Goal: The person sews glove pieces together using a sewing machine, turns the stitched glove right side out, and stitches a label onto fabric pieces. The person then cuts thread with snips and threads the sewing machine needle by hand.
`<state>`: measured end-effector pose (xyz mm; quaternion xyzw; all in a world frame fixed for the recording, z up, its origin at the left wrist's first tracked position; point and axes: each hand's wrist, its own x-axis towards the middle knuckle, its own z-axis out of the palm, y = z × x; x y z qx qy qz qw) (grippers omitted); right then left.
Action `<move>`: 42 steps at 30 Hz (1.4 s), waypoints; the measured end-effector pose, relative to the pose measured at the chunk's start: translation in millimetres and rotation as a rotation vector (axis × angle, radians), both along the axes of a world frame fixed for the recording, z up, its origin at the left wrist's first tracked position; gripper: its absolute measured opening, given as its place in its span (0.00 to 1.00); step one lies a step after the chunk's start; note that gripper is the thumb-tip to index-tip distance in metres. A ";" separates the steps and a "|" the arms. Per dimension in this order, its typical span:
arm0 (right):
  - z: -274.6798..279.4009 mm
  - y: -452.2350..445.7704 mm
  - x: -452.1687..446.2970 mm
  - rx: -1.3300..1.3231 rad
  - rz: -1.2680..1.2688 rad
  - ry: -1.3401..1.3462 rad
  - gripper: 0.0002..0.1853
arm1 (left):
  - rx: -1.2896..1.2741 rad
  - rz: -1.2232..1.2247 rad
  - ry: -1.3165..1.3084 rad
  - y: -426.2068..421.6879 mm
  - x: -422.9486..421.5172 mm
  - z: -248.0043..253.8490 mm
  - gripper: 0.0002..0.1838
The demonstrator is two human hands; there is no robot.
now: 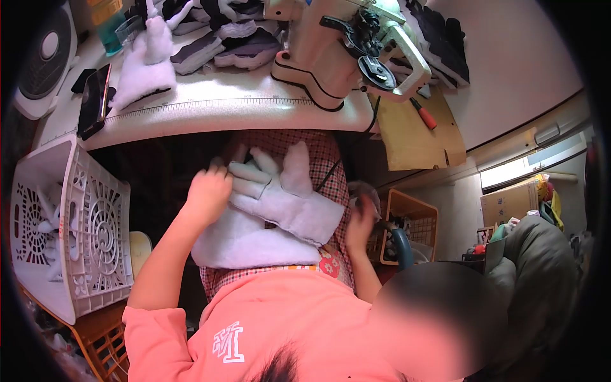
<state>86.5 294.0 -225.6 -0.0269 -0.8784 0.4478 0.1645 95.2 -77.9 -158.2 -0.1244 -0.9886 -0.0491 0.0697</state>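
Observation:
Across my lap lies a white fleecy glove lining (289, 200), its fingers pointing to the left and its thumb sticking up. Beneath it is more white fleecy fabric (248, 245), resting on a checked cloth (318, 141). My left hand (213, 191) is closed at the fingertip end of the glove lining, its own fingertips partly hidden. To the right of my lap, my right hand (363, 223) hangs apart from the lining, beside a hazy, see-through item (367, 191). Its fingers are dark and blurred, so any hold is unclear.
A sewing machine (318, 57) stands on the white table (235, 114) ahead. Dark and white glove pieces (248, 51) lie behind. A phone (95, 102) and fan (48, 57) sit left, above a white basket (95, 223). Right are a red-handled tool (425, 116) and an orange crate (414, 204).

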 end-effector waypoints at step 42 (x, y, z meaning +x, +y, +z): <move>119.1 -100.5 -71.9 -0.060 0.420 0.474 0.15 | 0.170 0.436 1.221 -118.5 -256.4 137.7 0.14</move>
